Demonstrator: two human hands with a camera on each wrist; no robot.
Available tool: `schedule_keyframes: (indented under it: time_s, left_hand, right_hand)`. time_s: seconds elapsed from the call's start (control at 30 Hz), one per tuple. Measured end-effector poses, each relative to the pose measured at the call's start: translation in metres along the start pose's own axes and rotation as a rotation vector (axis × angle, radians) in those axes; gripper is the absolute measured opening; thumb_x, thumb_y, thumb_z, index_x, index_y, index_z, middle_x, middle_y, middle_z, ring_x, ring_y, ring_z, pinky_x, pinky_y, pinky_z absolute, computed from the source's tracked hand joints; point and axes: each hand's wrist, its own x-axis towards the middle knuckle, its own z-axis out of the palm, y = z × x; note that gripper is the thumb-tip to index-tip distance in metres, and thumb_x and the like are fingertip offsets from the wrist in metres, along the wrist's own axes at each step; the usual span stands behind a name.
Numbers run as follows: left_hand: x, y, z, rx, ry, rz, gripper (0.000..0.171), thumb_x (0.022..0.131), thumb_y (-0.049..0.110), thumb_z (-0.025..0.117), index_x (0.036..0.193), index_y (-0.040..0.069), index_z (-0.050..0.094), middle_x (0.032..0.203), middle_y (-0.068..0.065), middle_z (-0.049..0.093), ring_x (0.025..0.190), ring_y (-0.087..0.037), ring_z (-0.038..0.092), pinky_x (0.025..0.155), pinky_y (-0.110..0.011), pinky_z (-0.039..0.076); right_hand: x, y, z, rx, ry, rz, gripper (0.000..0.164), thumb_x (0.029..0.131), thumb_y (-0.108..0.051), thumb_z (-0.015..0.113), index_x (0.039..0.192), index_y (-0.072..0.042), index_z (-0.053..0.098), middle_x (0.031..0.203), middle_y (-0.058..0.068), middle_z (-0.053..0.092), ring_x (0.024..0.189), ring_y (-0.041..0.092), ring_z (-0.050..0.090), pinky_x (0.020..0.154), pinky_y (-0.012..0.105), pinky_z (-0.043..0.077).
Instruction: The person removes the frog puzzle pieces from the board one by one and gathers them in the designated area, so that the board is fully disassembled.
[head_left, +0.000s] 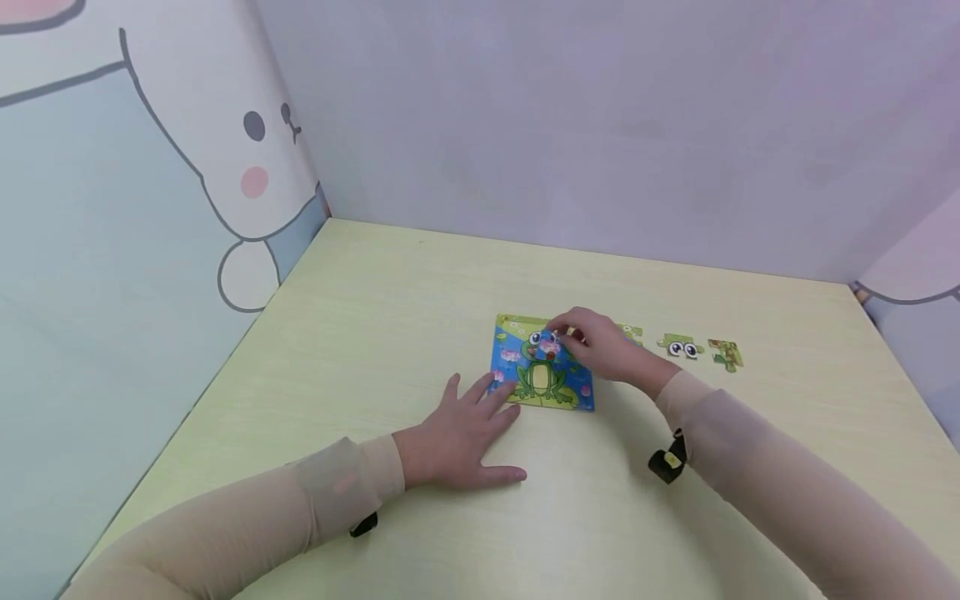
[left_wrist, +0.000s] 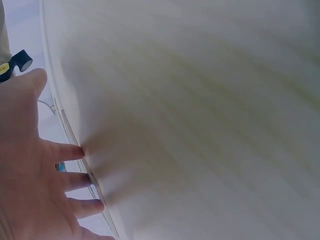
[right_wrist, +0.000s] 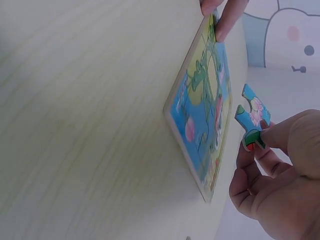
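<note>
My right hand (head_left: 600, 346) pinches a jigsaw puzzle piece (right_wrist: 255, 112) between thumb and fingers. The piece is blue with a pink flower and a bit of green and red, and it is held tilted above the board. Beneath it on the table lies a frog puzzle board (head_left: 542, 392), its picture a green frog on blue; the hand hides its upper right part. My left hand (head_left: 465, 437) is spread with straight fingers, the fingertips resting on the board's lower left edge. In the left wrist view those fingers (left_wrist: 82, 207) are extended.
To the right of the board lie a loose piece with two cartoon eyes (head_left: 681, 347) and a green and brown piece (head_left: 727, 354). Another green piece (head_left: 632, 331) shows just past my right hand. Cloth walls (head_left: 585, 150) stand behind and beside the pale table (head_left: 375, 317).
</note>
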Motion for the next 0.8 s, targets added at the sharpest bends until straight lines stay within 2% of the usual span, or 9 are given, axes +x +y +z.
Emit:
schedule_keyframes:
  time_s: [0.27,0.43,0.8]
  left_hand:
    - [0.0,0.001,0.0,0.008,0.003,0.001,0.089,0.096,0.08,0.044,0.162,0.02,0.041,0.176,-0.007,0.021,0.162,-0.038,0.017,0.121,-0.076,0.019]
    - [-0.001,0.001,0.001,0.007,0.012,0.004,0.088,0.096,0.079,0.045,0.161,0.02,0.042,0.175,-0.007,0.024,0.162,-0.038,0.019,0.12,-0.076,0.02]
    - [-0.001,0.0,0.0,-0.003,0.01,0.009,0.088,0.096,0.078,0.046,0.16,0.019,0.043,0.175,-0.008,0.024,0.162,-0.039,0.019,0.12,-0.077,0.019]
  right_hand:
    - [-0.034,0.032,-0.026,-0.047,0.003,0.047,0.032,0.105,0.0,0.053,0.135,0.001,0.065,0.125,0.019,0.065,0.101,0.029,0.063,0.086,0.044,0.055]
    - [-0.05,0.05,-0.031,-0.106,-0.019,0.047,0.029,0.104,0.0,0.055,0.13,0.002,0.068,0.122,0.02,0.068,0.099,0.027,0.063,0.086,0.047,0.055]
    - [-0.057,0.069,-0.028,-0.134,-0.032,0.041,0.025,0.101,0.002,0.059,0.123,0.001,0.072,0.112,0.016,0.07,0.095,0.026,0.065,0.085,0.05,0.056]
